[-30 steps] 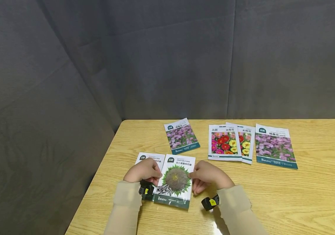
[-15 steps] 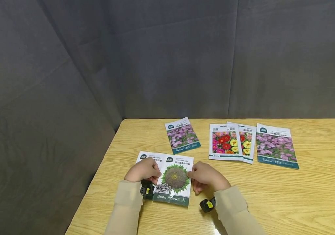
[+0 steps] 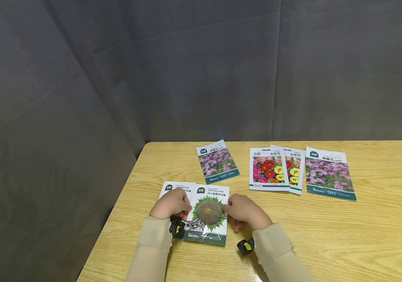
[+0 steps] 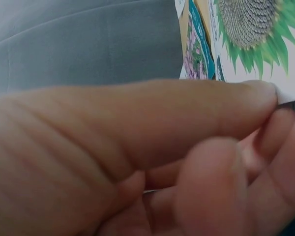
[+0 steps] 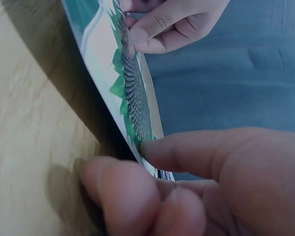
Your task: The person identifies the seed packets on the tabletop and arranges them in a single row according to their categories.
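A white sunflower seed packet (image 3: 208,214) with a green bottom band lies between both hands, overlapping a second sunflower seed packet (image 3: 167,188) on its left. My left hand (image 3: 172,203) covers much of that second packet and pinches the top packet's left edge between thumb and fingers. On the opposite edge my right hand (image 3: 247,210) pinches the same packet, its thumb (image 5: 182,150) on the printed face and fingers curled beneath. In the right wrist view the packet's near edge stands above the wooden table (image 5: 29,147), with a shadow under it.
Behind the hands lies a tilted purple-flower seed packet (image 3: 217,162). To the right are two overlapping red-and-yellow flower packets, the front one (image 3: 268,170) partly covering the other (image 3: 295,172), then another purple-flower packet (image 3: 329,174). A dark grey curtain (image 3: 204,70) hangs behind the table.
The upper sunflower packet has shifted slightly left, and its lower edge has moved a little away from me. My right hand has gone left with it; my left hand has stayed nearly still.
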Demonstrator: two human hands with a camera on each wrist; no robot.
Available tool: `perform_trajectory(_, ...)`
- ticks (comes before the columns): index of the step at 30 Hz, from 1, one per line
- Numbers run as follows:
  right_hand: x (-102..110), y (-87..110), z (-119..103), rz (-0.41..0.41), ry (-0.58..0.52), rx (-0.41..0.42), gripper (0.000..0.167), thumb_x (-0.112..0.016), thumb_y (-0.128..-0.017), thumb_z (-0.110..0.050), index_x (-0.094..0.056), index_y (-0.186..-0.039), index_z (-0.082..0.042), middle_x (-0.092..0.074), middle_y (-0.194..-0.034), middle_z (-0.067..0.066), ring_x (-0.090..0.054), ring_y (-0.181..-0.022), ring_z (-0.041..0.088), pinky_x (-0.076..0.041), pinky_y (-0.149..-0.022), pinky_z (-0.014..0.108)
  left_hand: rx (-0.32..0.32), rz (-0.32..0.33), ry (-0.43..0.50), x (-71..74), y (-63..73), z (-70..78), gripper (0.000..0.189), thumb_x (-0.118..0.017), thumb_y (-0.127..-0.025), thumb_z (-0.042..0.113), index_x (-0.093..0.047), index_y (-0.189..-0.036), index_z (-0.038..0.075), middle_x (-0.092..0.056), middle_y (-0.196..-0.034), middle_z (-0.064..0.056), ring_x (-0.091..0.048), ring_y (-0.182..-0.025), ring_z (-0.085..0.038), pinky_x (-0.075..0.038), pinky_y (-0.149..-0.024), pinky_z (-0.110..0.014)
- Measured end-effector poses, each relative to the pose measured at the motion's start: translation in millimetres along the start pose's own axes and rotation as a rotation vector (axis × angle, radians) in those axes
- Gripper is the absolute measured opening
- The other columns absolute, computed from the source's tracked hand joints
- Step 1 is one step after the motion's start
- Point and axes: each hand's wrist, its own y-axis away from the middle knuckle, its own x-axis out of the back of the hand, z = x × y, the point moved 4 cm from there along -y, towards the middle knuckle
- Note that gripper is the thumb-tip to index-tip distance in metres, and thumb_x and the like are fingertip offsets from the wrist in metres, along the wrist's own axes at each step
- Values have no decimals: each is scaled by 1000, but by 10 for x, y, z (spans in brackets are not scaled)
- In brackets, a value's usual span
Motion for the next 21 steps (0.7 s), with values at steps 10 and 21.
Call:
perform_trajectory(10,-18,-40,29,14,19,2,36,-54,-106,-18,-59,-73,-5,-60,-49,6,-51,-33,10,-49,-42,28,34,34,-79,-28,6,39,23,-69,-94,4,-67,-71,4,-66,-63,-7,-66,-52,-18,-57,-77,-38)
perform_trajectory(21,-13,-30,28,7,-1,-6,34,-55,-106,-17,-59,-74,-3,-61,-50,7,-52,-34,12,-54,-48,30,28,66,-94,-28,26,56,20,-70,-93,5,-59,-76,7,-64,-67,-7,-66,-54,-21,-53,-65,-35)
